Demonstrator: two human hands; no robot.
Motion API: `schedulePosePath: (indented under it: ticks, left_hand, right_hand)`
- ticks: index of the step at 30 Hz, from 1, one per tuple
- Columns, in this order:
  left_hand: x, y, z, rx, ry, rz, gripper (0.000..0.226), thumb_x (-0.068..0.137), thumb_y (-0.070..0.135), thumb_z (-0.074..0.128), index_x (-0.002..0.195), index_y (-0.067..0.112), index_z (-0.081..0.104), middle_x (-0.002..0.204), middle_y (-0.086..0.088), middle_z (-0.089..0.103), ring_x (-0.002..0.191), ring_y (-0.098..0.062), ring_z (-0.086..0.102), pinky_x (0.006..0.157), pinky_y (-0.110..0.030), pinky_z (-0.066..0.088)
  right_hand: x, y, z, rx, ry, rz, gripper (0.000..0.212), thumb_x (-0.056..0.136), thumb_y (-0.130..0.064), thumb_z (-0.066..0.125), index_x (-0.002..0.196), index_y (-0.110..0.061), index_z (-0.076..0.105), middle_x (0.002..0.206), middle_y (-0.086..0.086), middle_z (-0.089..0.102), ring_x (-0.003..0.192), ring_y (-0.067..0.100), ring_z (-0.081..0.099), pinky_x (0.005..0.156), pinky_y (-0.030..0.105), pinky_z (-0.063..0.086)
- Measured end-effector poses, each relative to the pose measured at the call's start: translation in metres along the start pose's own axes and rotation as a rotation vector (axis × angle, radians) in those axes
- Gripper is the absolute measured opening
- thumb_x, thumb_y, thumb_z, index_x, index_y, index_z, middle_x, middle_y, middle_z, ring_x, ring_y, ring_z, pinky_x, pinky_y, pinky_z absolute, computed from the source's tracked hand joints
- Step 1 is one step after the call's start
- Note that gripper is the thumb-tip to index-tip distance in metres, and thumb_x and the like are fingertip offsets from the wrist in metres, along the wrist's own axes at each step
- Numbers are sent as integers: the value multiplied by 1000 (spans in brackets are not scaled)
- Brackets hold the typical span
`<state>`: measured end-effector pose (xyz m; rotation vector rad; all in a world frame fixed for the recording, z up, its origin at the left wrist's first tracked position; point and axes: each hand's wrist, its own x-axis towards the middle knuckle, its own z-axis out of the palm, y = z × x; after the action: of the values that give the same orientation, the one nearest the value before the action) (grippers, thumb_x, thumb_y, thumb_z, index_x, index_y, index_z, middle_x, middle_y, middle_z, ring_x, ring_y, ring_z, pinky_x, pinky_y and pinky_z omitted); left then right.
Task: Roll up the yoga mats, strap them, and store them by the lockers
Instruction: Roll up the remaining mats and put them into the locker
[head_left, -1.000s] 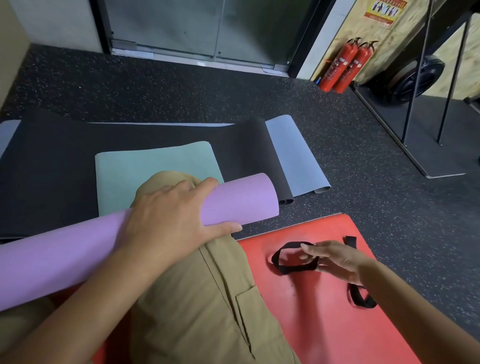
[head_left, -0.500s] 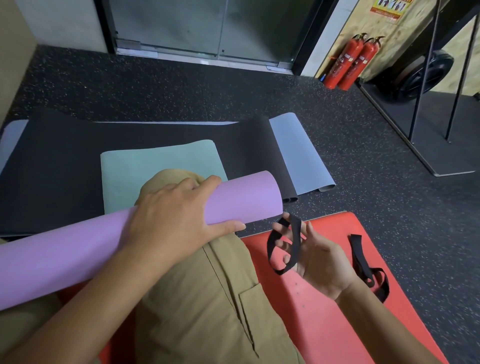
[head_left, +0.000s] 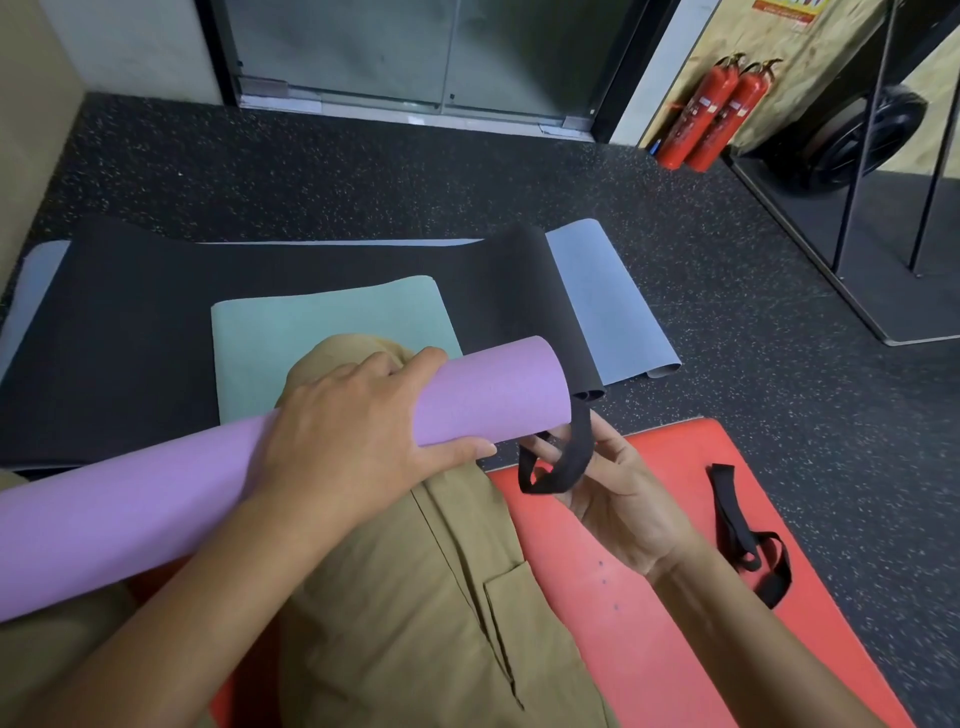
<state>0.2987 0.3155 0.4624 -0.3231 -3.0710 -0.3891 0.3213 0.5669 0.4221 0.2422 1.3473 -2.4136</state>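
Honestly not much to read here. There's a sign (head_left: 784, 11) stuck on the wood-chip board wall at the top right of the frame, red and yellow, but it's cut off by the edge and the lettering is way too small and blurry to make out. The two red fire extinguishers (head_left: 714, 117) below it have pale labels on them, also unreadable. Nothing else has any text on it.
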Motion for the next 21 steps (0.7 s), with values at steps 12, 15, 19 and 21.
schedulePosePath:
  ticks: [12, 15, 19, 21]
  left_hand:
    - [2, 1, 3, 34, -15, 21, 86, 67, 103, 27, 128, 45, 40, 114, 12, 62, 106, -21, 62, 71, -36, 44]
    - [3, 2, 1, 20, -36, 24, 88, 64, 102, 25, 129, 45, 40, 115, 13, 61, 109, -19, 60, 70, -35, 40]
    - [5, 3, 0, 26, -58, 55, 91, 62, 102, 23, 132, 45, 40, 121, 14, 61, 114, -19, 58, 77, -36, 43]
    - [5, 3, 1, 37, -62, 69, 93, 61, 102, 20, 132, 45, 42, 117, 12, 62, 111, -19, 59, 78, -36, 46]
  right_hand:
    - [7, -18, 11, -191, -103, -116, 71, 85, 7, 66, 148, -13, 42, 125, 7, 61, 107, 29, 56, 97, 56, 54]
    - [10, -30, 16, -256, -156, -87, 71, 87, 1, 68, 148, -19, 38, 132, 2, 56, 111, 31, 54, 99, 64, 51]
    - [18, -44, 15, -456, -183, -28, 84, 75, -11, 80, 145, -33, 40, 119, -4, 56, 95, 22, 61, 97, 58, 54]
    - [22, -49, 17, -595, -185, -11, 85, 72, -17, 84, 143, -37, 42, 119, -2, 50, 98, 17, 60, 92, 52, 58]
